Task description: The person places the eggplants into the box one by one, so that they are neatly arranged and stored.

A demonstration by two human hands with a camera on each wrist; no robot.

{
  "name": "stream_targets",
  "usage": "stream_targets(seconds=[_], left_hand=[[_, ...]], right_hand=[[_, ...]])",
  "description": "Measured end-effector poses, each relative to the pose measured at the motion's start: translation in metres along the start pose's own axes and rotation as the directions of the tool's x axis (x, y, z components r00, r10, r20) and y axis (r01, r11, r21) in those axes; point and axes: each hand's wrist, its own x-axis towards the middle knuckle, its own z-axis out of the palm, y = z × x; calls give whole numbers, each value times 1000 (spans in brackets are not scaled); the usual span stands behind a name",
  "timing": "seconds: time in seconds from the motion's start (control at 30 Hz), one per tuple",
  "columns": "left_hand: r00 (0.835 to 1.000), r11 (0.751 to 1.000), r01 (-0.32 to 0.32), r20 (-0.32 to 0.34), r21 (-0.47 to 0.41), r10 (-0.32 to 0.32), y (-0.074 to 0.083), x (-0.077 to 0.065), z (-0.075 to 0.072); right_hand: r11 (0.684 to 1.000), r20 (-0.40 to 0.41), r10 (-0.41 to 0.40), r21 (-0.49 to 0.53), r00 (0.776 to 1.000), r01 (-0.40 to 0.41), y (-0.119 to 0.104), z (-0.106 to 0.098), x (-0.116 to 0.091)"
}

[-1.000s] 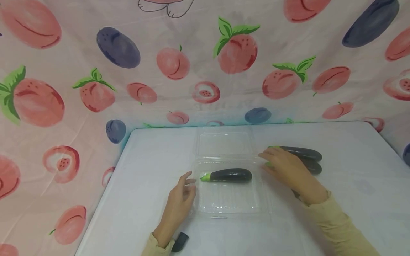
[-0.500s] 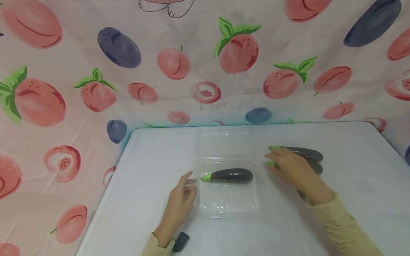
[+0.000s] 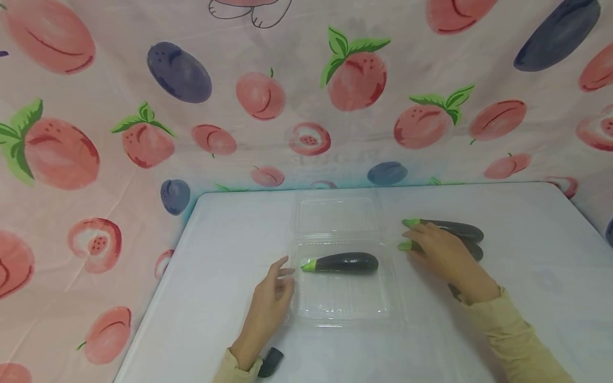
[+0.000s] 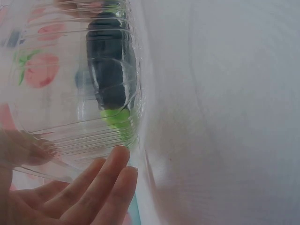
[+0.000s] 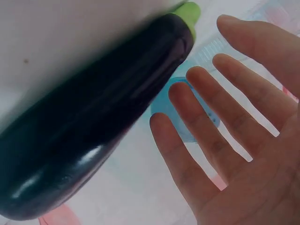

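A clear plastic clamshell container [image 3: 342, 308] lies with its lid folded back on the white table. One dark eggplant [image 3: 347, 262] with a green stem end rests inside it. My left hand [image 3: 268, 298] is at the container's left side; in the left wrist view its fingertips [image 4: 119, 154] meet the ribbed wall, fingers fairly straight. Over on the right, two more eggplants lie side by side, a far one [image 3: 460, 229] and a near one [image 3: 474, 250] partly covered by my right hand [image 3: 442, 258]. The right wrist view shows that hand's fingers spread, apart from an eggplant [image 5: 93, 112].
The container's flat lid [image 3: 337, 215] extends toward the back edge of the white table [image 3: 230, 239]. A fruit-print cloth [image 3: 306, 106] hangs behind and to the left. A small black object [image 3: 270, 363] is at my left wrist.
My right hand has shifted a little to the right, away from the container and further over the eggplants. The left hand, container and eggplants look the same.
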Motion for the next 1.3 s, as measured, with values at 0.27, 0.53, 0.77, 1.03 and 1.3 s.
stream_targets(seconds=[0.27, 0.53, 0.77, 1.03, 1.3], left_hand=[[1000, 1000, -2, 2, -8, 2, 0, 0, 0], [1000, 1000, -12, -1, -7, 12, 1, 0, -1], [1000, 1000, -4, 0, 2, 4, 1, -1, -1], [1000, 1000, -13, -1, 1, 13, 1, 0, -1], [1000, 1000, -7, 6, 3, 7, 1, 0, -1]], right_hand=[[1000, 20, 11, -10, 1000, -11, 3, 2, -1], [1000, 6, -11, -20, 1000, 11, 4, 4, 0], [999, -8, -13, -33, 1000, 12, 3, 5, 1], [997, -36, -31, -77, 999, 28, 3, 6, 2], [997, -39, -26, -72, 999, 23, 3, 8, 2]])
